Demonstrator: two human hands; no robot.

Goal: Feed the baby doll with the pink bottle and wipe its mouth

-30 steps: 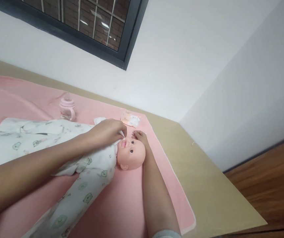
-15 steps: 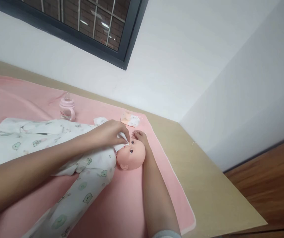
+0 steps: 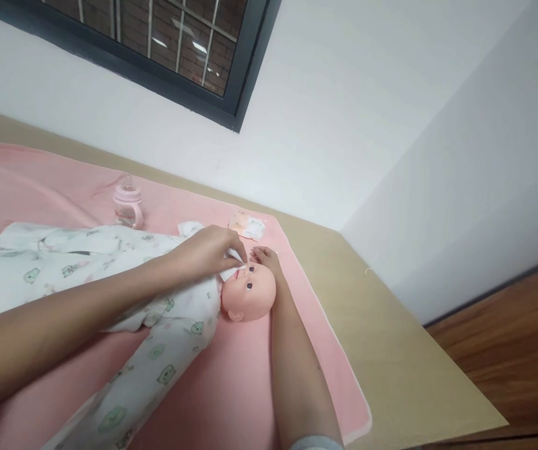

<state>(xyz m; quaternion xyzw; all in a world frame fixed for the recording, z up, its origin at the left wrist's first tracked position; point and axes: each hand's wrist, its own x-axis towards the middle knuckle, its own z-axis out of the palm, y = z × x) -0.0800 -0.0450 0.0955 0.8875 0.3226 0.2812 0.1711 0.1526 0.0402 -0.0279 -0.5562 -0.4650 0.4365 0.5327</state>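
A baby doll lies on its back on a pink mat, dressed in a white printed outfit. Its head points right, and its eyes and part of its red mouth show. My left hand reaches across the doll's chest and pinches a white tissue against the face near the mouth. Beyond the top of the head rests my right hand, fingers loosely stretched out and holding nothing. My right forearm runs along the crown of the head.
A pink baby bottle with a handle stands upright on the mat beyond the doll. A small printed packet lies near the mat's far corner. The wooden tabletop borders a white wall with a dark-framed window.
My left hand has shifted slightly with the tissue, towards the far side of the doll's face, and more of the red mouth shows. My right hand stays where it was.
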